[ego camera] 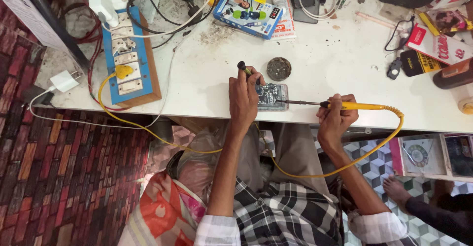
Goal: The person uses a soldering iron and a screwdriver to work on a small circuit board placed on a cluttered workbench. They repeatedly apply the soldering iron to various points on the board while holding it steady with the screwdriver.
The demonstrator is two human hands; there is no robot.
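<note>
Fingers of the right hand (335, 115) pinch the yellow soldering iron (329, 104), lying level, tip pointing left onto the opened phone (272, 97) at the white table's (335, 63) near edge. The left hand (244, 95) grips a thin dark-tipped tool (245, 69) there.

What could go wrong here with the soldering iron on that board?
1. The left hand rests on the circuit board right beside the soldering iron tip; a slip could burn the fingers.
2. The yellow cord loops under the table edge across the lap and could snag, jerking the right hand.
3. The board sits near the table edge and might slide off.
</note>
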